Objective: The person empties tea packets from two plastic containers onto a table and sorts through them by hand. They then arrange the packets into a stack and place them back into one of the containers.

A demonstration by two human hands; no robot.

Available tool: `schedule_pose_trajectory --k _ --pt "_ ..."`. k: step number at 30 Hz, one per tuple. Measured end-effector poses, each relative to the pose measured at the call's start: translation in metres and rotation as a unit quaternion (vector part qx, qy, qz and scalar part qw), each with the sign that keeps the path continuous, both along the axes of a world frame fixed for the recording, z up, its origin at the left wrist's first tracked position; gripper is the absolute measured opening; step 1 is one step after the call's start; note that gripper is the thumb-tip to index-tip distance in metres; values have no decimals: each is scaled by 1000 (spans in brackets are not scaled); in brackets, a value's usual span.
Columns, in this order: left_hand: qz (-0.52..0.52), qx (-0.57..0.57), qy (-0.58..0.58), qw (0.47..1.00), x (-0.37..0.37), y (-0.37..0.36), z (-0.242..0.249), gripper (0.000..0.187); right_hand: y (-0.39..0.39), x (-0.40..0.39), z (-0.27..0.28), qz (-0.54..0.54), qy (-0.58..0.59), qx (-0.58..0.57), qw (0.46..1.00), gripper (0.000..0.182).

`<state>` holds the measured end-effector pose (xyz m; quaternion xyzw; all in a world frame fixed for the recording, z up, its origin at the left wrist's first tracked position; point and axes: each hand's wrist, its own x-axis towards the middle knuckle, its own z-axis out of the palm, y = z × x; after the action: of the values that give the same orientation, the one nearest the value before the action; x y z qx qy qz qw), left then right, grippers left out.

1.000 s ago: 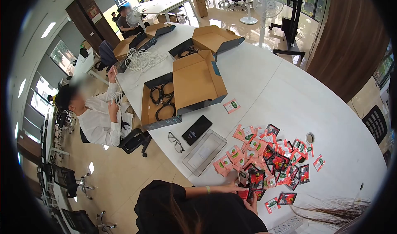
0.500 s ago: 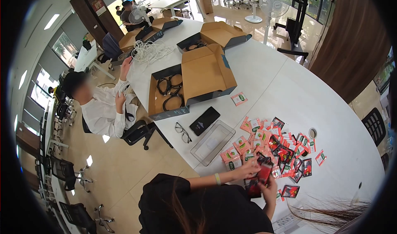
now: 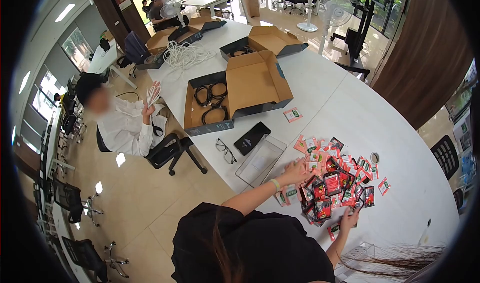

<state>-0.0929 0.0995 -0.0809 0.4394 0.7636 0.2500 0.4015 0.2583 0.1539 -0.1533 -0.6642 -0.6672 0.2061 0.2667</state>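
A heap of small red, black and pink packets (image 3: pixel 332 183) lies on the white table (image 3: pixel 400 148). My left hand (image 3: pixel 294 173), with a yellow band at the wrist, reaches over the left side of the heap onto pink packets; whether it grips any is hidden. At the heap's near right edge, my right hand (image 3: pixel 349 218) has its fingers bent around a dark packet. Left of the heap are a clear plastic tray (image 3: pixel 261 160), a black phone (image 3: pixel 251 138) and eyeglasses (image 3: pixel 226 151). One pink packet (image 3: pixel 292 114) lies apart.
Open cardboard boxes with black cables (image 3: pixel 257 85) (image 3: pixel 275 40) stand farther back, near a white cable bundle (image 3: pixel 187 55). A seated person in white (image 3: pixel 127 125) holds white cable at the left. A clear container (image 3: pixel 357 255) is near my right arm.
My hands have moved apart, left hand up-left and right hand to the right. The dark packets that were between them now lie on the heap. The person in white has lowered one hand.
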Motion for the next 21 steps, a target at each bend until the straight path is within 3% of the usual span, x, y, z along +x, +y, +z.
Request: schedule_pose_trajectory --k 1,3,6,7,9,10,12,14,17,18,19,21 --pt "-29 9 2 1000 10 -1 9 94 -6 -14 -5 9 -48 6 999 68" --pt "-56 18 5 998 26 -1 9 92 -20 -47 -3 63 30 69 995 68" --pt "-105 26 8 994 59 -7 -20 93 -45 -95 51 42 151 -71 985 76" --pt "-105 26 7 994 63 -8 -15 93 -46 -99 38 56 165 -42 984 78" --pt "-71 25 -82 994 69 -9 -6 95 -49 -110 29 5 356 -72 932 73" --pt "-77 16 -112 991 68 -10 0 96 -51 -115 33 5 356 -73 932 73" --pt "-76 22 -142 987 72 -10 -11 98 -54 -124 53 -16 560 -167 812 66" --pt "-100 39 -200 974 71 -14 5 101 -55 -128 60 -4 576 -162 801 65" --pt "-84 50 -201 975 85 -10 -14 104 -60 -137 90 4 584 -159 796 61" --pt "-67 121 -226 964 87 -15 1 95 -61 -137 93 4 573 -147 806 60" --pt "-68 121 -227 964 86 -17 13 95 -63 -137 97 4 561 -135 816 60" --pt "-43 167 -403 899 85 -18 29 81 -66 -137 115 28 560 -102 822 58"
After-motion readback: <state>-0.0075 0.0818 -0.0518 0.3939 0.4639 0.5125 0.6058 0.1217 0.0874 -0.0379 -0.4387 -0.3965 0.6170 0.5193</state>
